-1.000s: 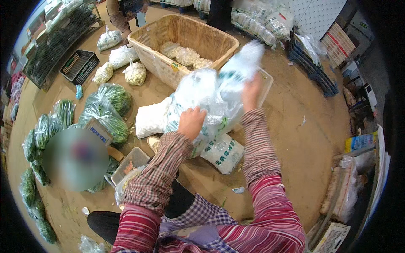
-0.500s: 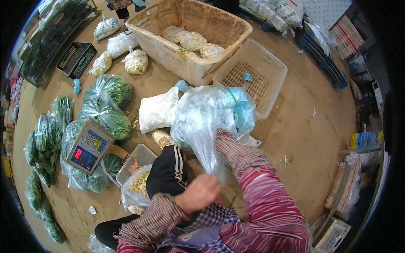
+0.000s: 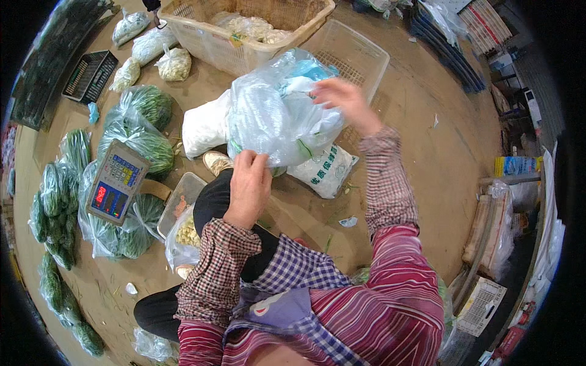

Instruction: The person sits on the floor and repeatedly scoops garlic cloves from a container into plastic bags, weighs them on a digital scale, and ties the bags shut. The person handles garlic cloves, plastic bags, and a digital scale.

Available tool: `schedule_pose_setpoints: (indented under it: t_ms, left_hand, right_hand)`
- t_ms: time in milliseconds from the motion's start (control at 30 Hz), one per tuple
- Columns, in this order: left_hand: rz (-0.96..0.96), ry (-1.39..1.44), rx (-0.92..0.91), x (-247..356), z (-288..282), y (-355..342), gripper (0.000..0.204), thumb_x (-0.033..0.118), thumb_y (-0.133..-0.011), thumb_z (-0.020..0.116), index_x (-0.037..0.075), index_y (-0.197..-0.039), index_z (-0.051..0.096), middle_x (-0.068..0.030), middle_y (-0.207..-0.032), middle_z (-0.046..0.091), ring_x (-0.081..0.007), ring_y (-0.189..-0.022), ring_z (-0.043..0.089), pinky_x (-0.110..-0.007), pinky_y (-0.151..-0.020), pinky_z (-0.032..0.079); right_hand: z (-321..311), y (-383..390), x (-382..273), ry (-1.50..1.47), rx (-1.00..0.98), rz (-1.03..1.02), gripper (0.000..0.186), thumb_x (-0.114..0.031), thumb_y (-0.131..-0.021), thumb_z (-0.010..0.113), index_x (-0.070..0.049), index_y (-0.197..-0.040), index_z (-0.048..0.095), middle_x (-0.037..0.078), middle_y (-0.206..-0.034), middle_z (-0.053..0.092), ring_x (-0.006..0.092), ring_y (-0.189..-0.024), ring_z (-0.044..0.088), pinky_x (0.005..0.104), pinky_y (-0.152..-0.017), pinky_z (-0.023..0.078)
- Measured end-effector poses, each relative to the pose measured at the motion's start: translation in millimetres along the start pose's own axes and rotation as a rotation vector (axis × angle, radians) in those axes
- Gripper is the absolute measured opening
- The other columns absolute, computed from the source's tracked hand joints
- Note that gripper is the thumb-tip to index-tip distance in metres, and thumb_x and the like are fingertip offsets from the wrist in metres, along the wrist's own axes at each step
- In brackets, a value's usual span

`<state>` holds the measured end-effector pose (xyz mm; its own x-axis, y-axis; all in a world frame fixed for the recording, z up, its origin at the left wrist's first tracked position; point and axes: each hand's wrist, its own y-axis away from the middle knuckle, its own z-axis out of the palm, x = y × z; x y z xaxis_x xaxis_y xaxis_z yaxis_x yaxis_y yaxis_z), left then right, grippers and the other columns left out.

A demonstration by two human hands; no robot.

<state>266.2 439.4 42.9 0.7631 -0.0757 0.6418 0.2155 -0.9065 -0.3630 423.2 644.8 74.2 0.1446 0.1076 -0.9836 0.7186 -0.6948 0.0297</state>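
Right now a large clear plastic bag [image 3: 265, 116], with blue and white showing at its far end, lies on the near side of the big crate [image 3: 201, 46], overlapping its front wall in this view. The left hand [image 3: 247, 189] is farther from the big crate, at the bag's near edge; its grip is narrow, fingers bent and close together, though I cannot tell whether they pinch the film. The right hand [image 3: 349, 104] is near the front right of the big crate, over the far part of the bag; its grip is fairly wide, fingers reaching forward and slightly parted, with nothing clearly held.

Inside the big crate lie bags of pale pieces [image 3: 247, 25]. Right beside it, on its right, is a clear tray [image 3: 376, 70]. In front of the big crate a plump white bag [image 3: 206, 125] touches the clear one, and a printed white bag [image 3: 329, 174] lies still nearer the person. Well to the left of the big crate a black crate [image 3: 102, 79] stands on the floor [image 3: 439, 183]. Bagged green vegetables [image 3: 146, 143] lie left of the big crate and nearer the person, with a scale [image 3: 116, 183] beside them.
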Motion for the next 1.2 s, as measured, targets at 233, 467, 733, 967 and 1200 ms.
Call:
schedule_pose_setpoints:
  t_ms: [233,467,733,967,1200]
  left_hand:
    - [-0.101,-0.097,0.040,4.4,5.1,-10.1,0.037,-0.004,-0.065,0.052,0.003,-0.101,0.049,-0.0137,-0.093,0.043,-0.0284,-0.089,0.043,-0.035,-0.077,0.037]
    - [-0.190,-0.142,0.050,6.1,0.5,-13.7,0.044,-0.005,-0.064,0.051,0.003,-0.106,0.046,-0.0165,-0.103,0.038,-0.0300,-0.094,0.042,-0.035,-0.081,0.037]
    - [-0.089,-0.090,0.065,-2.3,1.9,-15.7,0.046,-0.004,-0.060,0.053,0.002,-0.105,0.045,-0.0178,-0.103,0.040,-0.0329,-0.093,0.040,-0.038,-0.079,0.036]
    - [-0.067,-0.270,0.240,5.8,7.1,-11.4,0.052,0.011,-0.058,0.059,0.009,-0.109,0.046,-0.0138,-0.110,0.038,-0.0295,-0.104,0.035,-0.039,-0.086,0.026]
    - [0.026,-0.112,0.242,17.6,19.6,20.4,0.048,0.004,-0.060,0.055,0.003,-0.106,0.044,-0.0157,-0.108,0.038,-0.0321,-0.096,0.041,-0.039,-0.081,0.033]
  right_hand:
    - [3.7,68.2,184.1,0.692,0.073,0.495,0.018,-0.011,-0.074,0.046,0.002,-0.077,0.058,0.010,-0.065,0.057,0.0199,-0.058,0.054,0.0318,-0.054,0.044]
    - [136.6,20.2,298.6,0.574,0.145,0.784,0.021,-0.012,-0.073,0.045,0.004,-0.077,0.058,0.013,-0.066,0.056,0.0216,-0.059,0.054,0.0318,-0.055,0.044]
    - [98.3,82.3,323.8,0.056,0.409,0.824,0.025,-0.014,-0.071,0.043,0.006,-0.077,0.057,0.015,-0.066,0.056,0.0235,-0.061,0.054,0.0318,-0.055,0.044]
    - [5.5,200.9,191.4,-0.139,0.677,0.569,0.024,-0.004,-0.071,0.037,0.002,-0.081,0.058,0.001,-0.063,0.050,0.0096,-0.052,0.043,0.0237,-0.046,0.036]
    - [1.5,205.7,82.7,-0.123,0.457,0.387,0.014,-0.003,-0.071,0.038,-0.002,-0.067,0.051,-0.004,-0.054,0.043,0.0029,-0.044,0.037,0.0177,-0.038,0.026]
